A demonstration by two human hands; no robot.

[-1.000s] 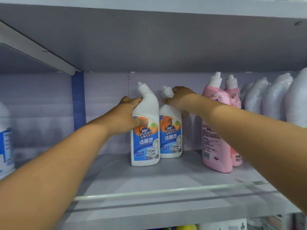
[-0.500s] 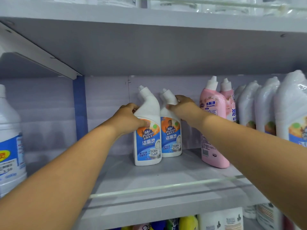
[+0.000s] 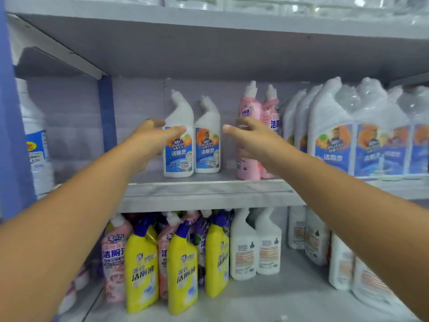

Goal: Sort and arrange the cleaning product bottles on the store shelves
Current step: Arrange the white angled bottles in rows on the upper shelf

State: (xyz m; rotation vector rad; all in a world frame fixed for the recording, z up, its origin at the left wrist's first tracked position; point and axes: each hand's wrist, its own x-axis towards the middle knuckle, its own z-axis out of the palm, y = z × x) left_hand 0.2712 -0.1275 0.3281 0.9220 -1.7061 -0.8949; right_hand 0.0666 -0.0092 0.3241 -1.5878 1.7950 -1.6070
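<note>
Two white toilet-cleaner bottles with blue and orange labels stand upright side by side on the middle shelf (image 3: 209, 194), the left bottle (image 3: 180, 149) and the right bottle (image 3: 207, 147). My left hand (image 3: 154, 135) hovers in front of the left bottle's left side, fingers straight, holding nothing. My right hand (image 3: 250, 135) is spread just right of the right bottle, in front of two pink bottles (image 3: 251, 117), and grips nothing.
Shrink-wrapped white bottles (image 3: 332, 135) fill the shelf's right side. A large white jug (image 3: 38, 149) stands far left past a blue upright (image 3: 106, 112). The lower shelf holds yellow bottles (image 3: 141, 270), pink ones and white bottles (image 3: 243, 249).
Both hands have let go of the two white bottles and drawn back toward me. The view has dropped and pulled away, bringing the lower shelf into sight.
</note>
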